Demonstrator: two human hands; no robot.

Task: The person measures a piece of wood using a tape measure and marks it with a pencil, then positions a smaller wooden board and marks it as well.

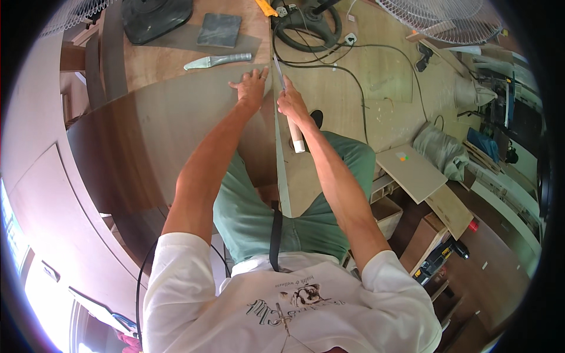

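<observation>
My left hand point(251, 88) lies on a large grey-brown panel point(188, 106), fingers spread, close to the panel's long straight edge. Just right of that edge, my right hand point(292, 105) grips a slim tool with a pale handle point(296, 136) that sticks out toward me. Its narrow metal blade point(278, 72) points away, along the panel's edge; I cannot make out its exact kind. Beyond my left hand, a knife-like tool with a grey handle point(218, 60) rests near the panel's far side. A dark square slab point(219, 30) lies behind it.
A round black fan base point(309, 26) stands at the far middle, with black cables point(353, 73) trailing over the plywood floor. A dark drill point(422, 57) lies far right. Nearer on the right are a loose board point(412, 172), a plastic-wrapped bundle point(441, 147) and a yellow-black power tool point(438, 260).
</observation>
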